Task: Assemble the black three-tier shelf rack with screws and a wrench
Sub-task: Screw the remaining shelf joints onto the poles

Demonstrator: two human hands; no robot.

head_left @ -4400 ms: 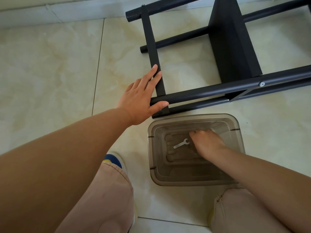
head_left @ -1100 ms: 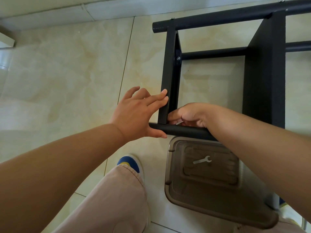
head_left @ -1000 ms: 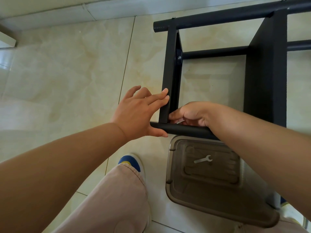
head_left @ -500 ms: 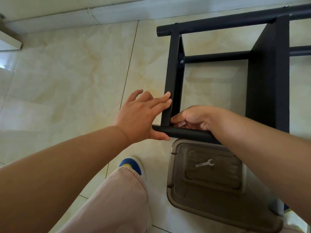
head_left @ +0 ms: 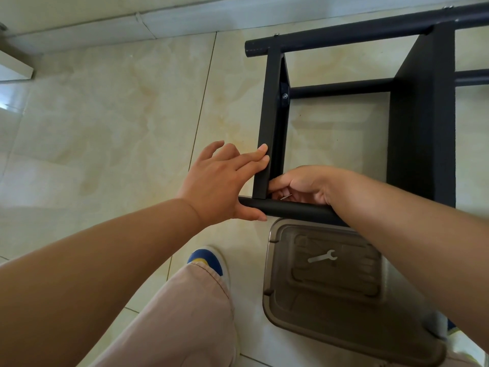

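The black metal three-tier shelf rack (head_left: pixel 420 123) lay on its side on the glossy cream floor tiles (head_left: pixel 105 128), far and right of the person, so that its corner joints faced up within reach; the left hand (head_left: pixel 219 186) braced the near-left corner, straight fingers pressed flat against the flat black upright bar (head_left: pixel 267 128) and the thumb hooked under the round black tube (head_left: pixel 293 209), apparently to keep bar and tube aligned while a fastener went in; the right hand (head_left: pixel 304 185) was curled into the inside of that same corner, its fingers pinching a small silvery screw (head_left: pixel 286 196) of which only a glint showed, so whether it had entered its hole could not be told. A seated screw (head_left: pixel 284 96) showed farther up the same bar, which suggested this joint was next in turn. The small silver open-ended wrench (head_left: pixel 322 256) lay untouched in the translucent brown plastic bin (head_left: pixel 270 287), near and right, just below the tube and handy for tightening.

Compared with a few seconds earlier, the right hand had left the bin, where it had been reaching beside the wrench, and moved up into the corner; the left hand had kept its brace on the same bar; over the last second both hands barely shifted, and the wrench stayed where it was.
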